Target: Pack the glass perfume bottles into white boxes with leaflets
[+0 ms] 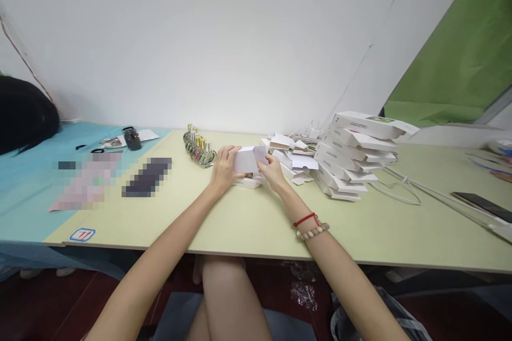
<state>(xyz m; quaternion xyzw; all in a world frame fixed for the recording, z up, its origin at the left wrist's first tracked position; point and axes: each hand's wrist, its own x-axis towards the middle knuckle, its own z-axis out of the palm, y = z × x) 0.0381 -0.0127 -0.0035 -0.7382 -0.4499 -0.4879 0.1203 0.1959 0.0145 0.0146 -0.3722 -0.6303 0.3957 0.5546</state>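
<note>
Above the middle of the table, both hands hold a small white cardboard box [245,161]. My left hand [224,170] is closed around its left side. At the right end, my right hand [272,170] pinches a raised flap of the box. Just under the hands lies another white box [251,183], partly covered by the held one. To the left of my left hand stands a row of small glass bottles [199,150] with gold and silver caps. Open white boxes [291,159] with loose flaps lie close to the right of my right hand.
A leaning stack of white boxes [352,157] stands at the right, beside a white cable [400,192] and a phone [482,203]. Leftward, a blue cover [28,192] carries a dark jar [131,138] and papers. A blurred dark item [147,178] lies on the yellow table [240,229].
</note>
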